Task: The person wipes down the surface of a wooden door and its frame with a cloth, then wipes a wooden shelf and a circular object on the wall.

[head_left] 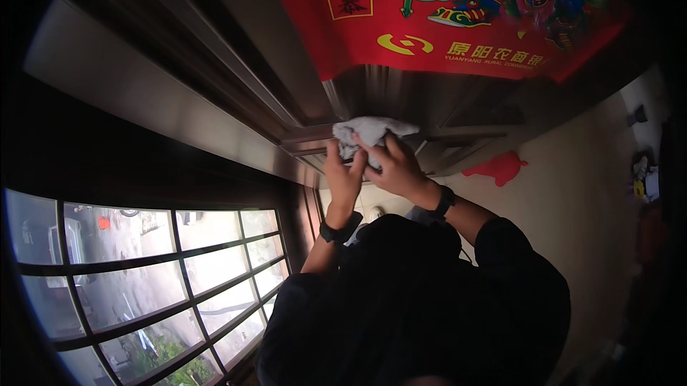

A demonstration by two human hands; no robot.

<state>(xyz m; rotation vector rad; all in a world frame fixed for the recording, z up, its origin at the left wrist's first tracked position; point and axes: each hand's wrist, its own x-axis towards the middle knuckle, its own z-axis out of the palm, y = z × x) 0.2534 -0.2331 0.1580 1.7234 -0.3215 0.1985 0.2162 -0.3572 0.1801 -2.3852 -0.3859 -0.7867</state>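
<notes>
A crumpled pale grey cloth lies against the dark brown panelled door, just below a large red poster. My right hand has its fingers bent over the cloth's right and lower part. Close beside it, my left hand grips the cloth's lower left edge between thumb and fingers. The hands nearly touch each other. Part of the cloth is hidden behind my fingers. Each wrist has a dark band around it.
The red poster with coloured figures hangs on the door above the cloth. A barred window stands at the left. On the pale floor to the right lies a red, irregularly shaped piece. Assorted items line the far right.
</notes>
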